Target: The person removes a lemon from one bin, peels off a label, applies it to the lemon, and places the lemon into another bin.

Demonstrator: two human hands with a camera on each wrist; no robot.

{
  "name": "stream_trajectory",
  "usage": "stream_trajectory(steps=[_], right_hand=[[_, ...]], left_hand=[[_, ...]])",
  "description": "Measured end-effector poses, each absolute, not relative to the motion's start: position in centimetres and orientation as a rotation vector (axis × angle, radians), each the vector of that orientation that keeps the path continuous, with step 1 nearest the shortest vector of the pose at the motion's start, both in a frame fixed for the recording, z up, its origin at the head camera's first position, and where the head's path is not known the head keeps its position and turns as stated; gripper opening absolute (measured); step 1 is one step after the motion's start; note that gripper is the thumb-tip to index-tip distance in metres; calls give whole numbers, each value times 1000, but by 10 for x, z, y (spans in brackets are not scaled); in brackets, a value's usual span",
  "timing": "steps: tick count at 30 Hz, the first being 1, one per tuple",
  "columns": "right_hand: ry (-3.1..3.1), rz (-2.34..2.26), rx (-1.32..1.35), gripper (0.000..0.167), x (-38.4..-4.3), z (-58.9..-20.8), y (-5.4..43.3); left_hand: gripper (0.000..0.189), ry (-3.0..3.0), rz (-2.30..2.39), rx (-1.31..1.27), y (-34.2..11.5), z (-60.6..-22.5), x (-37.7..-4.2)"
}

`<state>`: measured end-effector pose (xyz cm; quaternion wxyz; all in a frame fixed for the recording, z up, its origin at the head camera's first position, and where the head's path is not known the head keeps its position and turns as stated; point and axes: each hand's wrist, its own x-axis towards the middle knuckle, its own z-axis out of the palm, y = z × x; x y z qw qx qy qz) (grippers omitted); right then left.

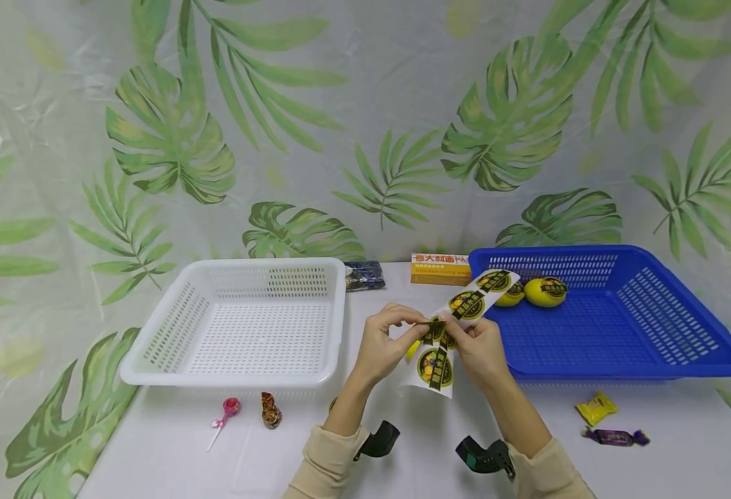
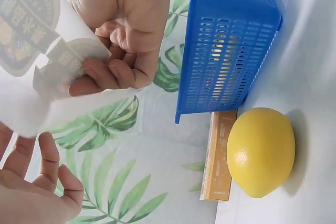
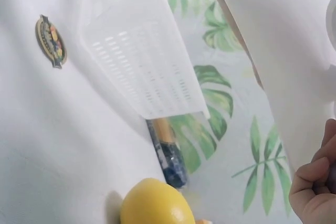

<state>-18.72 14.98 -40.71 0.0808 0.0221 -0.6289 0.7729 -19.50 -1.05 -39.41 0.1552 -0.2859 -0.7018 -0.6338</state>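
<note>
Both hands hold a white strip of round black-and-yellow fruit stickers (image 1: 435, 367) above the table. My right hand (image 1: 482, 350) grips the strip near its middle, thumb on top. My left hand (image 1: 382, 343) pinches the dark edge of a sticker (image 1: 430, 323) between thumb and index finger, close to the right thumb. Below the strip, a plain yellow lemon (image 2: 261, 152) rests on the table, mostly hidden in the head view. In the right wrist view, a loose sticker (image 3: 51, 41) lies on the table near the white basket.
A white basket (image 1: 233, 380) stands left, a blue basket (image 1: 589, 346) right with two lemons (image 1: 546, 292) inside. Behind are a pasta box (image 1: 440, 270) and a dark packet (image 1: 365, 276). In front lie a lollipop (image 1: 228, 410), brown-wrapped candy (image 1: 270, 410), yellow packet (image 1: 596, 408) and purple candy (image 1: 616, 436).
</note>
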Motion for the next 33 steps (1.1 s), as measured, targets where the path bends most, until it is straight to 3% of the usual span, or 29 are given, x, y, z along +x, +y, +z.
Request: stream_trajectory(steps=[12,19,28,30,33], right_hand=[[-1924,2267,-31,9,-185,-405,158],[-2123,2219,488,10,-169,-405,160],[-2145,2264,1263,7,-146,-442,184],[-2129,2302,1193,9,-141,-451,187],[-2102,2337,857,16,-130,-466,185]], left_hand=[[4,-1872,-1868,-850,-21,-384,-197],[9,-1872,-1949,-538,-26,-391,-200],[12,-1874,-1927,-252,-37,-397,-203],[12,-1874,-1939,-240,-38,-397,-203],[12,-1888,-1950,-221,-40,-397,-202]])
